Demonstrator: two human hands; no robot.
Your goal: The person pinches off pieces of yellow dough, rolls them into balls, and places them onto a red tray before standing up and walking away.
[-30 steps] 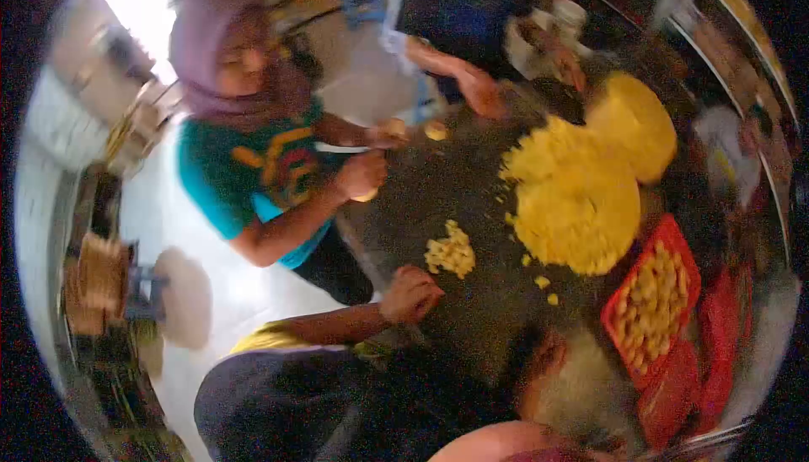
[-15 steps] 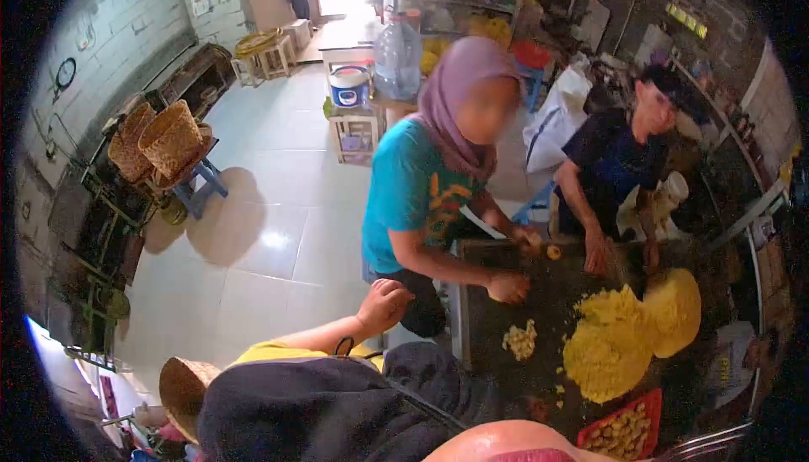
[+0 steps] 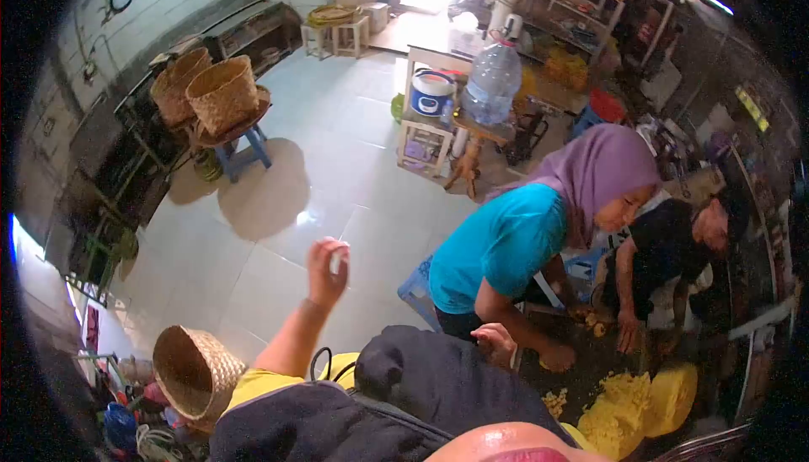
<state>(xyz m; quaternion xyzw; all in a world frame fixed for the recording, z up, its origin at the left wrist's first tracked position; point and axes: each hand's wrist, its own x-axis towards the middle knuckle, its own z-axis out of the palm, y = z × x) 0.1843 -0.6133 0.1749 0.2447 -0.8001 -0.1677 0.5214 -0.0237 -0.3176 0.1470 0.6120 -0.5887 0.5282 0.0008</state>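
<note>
My left hand (image 3: 327, 272) is raised over the tiled floor, its fingers loosely bent and apart, with nothing plainly held. My right hand (image 3: 497, 344) is in front of my dark apron (image 3: 447, 369), beside the forearm of the person in the blue-green shirt. Its fingers are half curled and apart, and I see nothing in them. Nearest to it is the dark worktable (image 3: 581, 382), with a mound of yellow dough (image 3: 619, 416), a large smooth yellow lump (image 3: 672, 399) and small pale pieces (image 3: 554, 402).
A person in a blue-green shirt (image 3: 506, 243) leans over the table, hands on it. Another in dark clothes (image 3: 661, 251) works beyond. A woven basket (image 3: 198, 373) stands at my left; more baskets (image 3: 223, 91) sit on a stool. A water bottle (image 3: 493, 83) stands farther back.
My view has turned left, so the table sits lower and farther right. My left hand has risen and its fingers have loosened. My right hand has come into view. The person in blue-green bends lower.
</note>
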